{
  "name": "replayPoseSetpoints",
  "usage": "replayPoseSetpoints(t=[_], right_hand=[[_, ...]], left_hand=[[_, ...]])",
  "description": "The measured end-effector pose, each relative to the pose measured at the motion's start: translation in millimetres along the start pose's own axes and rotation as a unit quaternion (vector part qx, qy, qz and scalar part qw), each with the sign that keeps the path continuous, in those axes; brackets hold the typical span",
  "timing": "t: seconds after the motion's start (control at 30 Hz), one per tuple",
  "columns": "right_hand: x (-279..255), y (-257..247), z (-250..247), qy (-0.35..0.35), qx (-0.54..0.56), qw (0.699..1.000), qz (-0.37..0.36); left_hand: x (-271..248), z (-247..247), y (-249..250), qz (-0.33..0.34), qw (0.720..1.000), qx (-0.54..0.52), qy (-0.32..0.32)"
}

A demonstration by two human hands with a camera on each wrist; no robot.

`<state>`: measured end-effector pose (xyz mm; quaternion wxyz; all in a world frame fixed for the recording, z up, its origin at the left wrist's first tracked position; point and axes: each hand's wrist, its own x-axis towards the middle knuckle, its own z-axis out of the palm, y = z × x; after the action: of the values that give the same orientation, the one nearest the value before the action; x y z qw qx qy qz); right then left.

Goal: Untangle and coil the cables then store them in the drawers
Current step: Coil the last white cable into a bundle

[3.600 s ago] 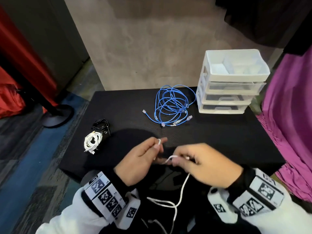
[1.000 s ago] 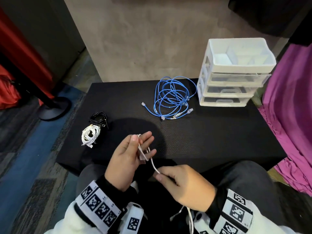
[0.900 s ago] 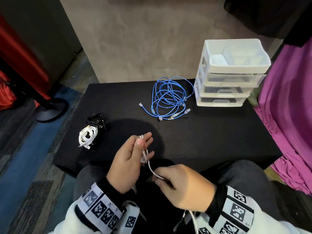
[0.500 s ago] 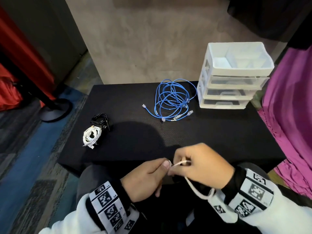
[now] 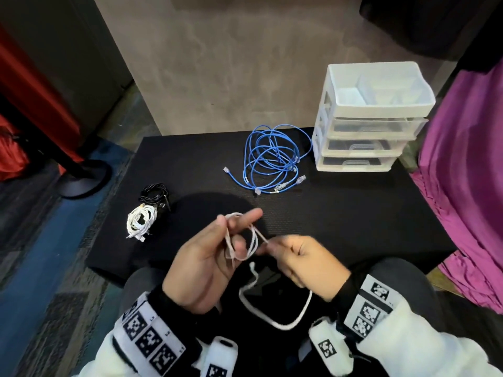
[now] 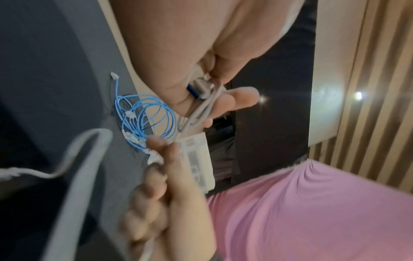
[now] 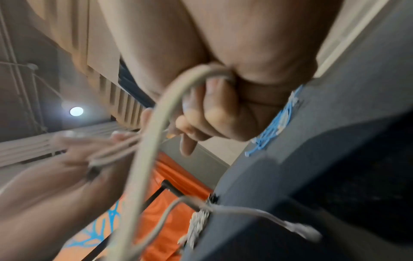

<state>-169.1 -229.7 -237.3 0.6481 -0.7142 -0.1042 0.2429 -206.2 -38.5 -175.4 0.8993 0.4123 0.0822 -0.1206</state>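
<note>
- Above the person's lap, the left hand (image 5: 206, 263) has loops of a white cable (image 5: 251, 244) wound round its raised fingers, thumb pressing them; the right hand (image 5: 302, 261), at 3 o'clock of it, pinches the same cable.
- Only the head view shows the table (image 5: 340, 221): blue cable (image 5: 272, 159) tangled at 12 o'clock, drawers (image 5: 367, 118) at 1 o'clock, coiled white bundle (image 5: 140, 220) and black bundle (image 5: 155, 193) at 10 o'clock.
- The right wrist view shows curled fingers (image 7: 214, 109) gripping cable.
- No readable writing.
</note>
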Motion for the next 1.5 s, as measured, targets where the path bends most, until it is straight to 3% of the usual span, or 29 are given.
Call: replayPoseSetpoints(t=[0.1, 0.2, 0.27, 0.33, 0.47, 0.5, 0.53, 0.6, 0.73, 0.9, 1.03, 1.17, 1.23, 1.33, 1.43, 1.5], right_hand=[[-10, 8, 24, -0.029, -0.002, 0.999, 0.014], [-22, 6, 35, -0.053, -0.043, 0.998, 0.008], [-31, 5, 37, -0.076, -0.073, 0.994, -0.010], [-39, -3, 35, -0.096, -0.118, 0.988, -0.032], [-38, -30, 15, -0.108, -0.224, 0.962, -0.114], [-34, -35, 5, -0.088, -0.248, 0.957, -0.122], [-28, -39, -5, -0.061, -0.258, 0.956, -0.123], [-17, -46, -26, -0.003, -0.253, 0.959, -0.126], [2, -45, -44, 0.037, -0.226, 0.965, -0.130], [7, -12, -27, 0.073, -0.183, 0.972, -0.124], [-11, 6, 14, 0.049, -0.192, 0.974, -0.106], [-25, 7, 39, 0.027, -0.187, 0.978, -0.087], [-30, 4, 46, -0.004, -0.163, 0.986, -0.044], [-37, -4, 47, -0.044, -0.139, 0.989, -0.006], [-41, -14, 36, -0.072, -0.150, 0.986, -0.025], [-43, -21, 26, -0.090, -0.156, 0.983, -0.033]], left_hand=[[11, -5, -2, 0.068, 0.994, 0.063, 0.051], [22, -17, -7, 0.159, 0.958, 0.203, 0.127], [29, -27, -7, 0.203, 0.925, 0.290, 0.135], [32, -39, -11, 0.226, 0.874, 0.416, 0.112], [25, -55, -24, 0.189, 0.715, 0.671, 0.046], [21, -55, -27, 0.168, 0.708, 0.686, 0.025], [15, -53, -28, 0.136, 0.731, 0.669, -0.002], [4, -42, -29, 0.058, 0.812, 0.577, -0.065], [-6, -13, -19, 0.022, 0.892, 0.427, -0.148], [-7, 5, 0, 0.029, 0.974, 0.191, -0.120], [-2, 5, -1, 0.021, 0.993, 0.115, -0.034], [9, 2, -15, 0.063, 0.991, 0.096, 0.063], [14, 0, -24, 0.122, 0.974, 0.164, 0.097], [19, -13, -35, 0.218, 0.897, 0.378, 0.074], [18, -30, -37, 0.224, 0.795, 0.564, 0.017], [15, -36, -33, 0.214, 0.742, 0.636, 0.007]])
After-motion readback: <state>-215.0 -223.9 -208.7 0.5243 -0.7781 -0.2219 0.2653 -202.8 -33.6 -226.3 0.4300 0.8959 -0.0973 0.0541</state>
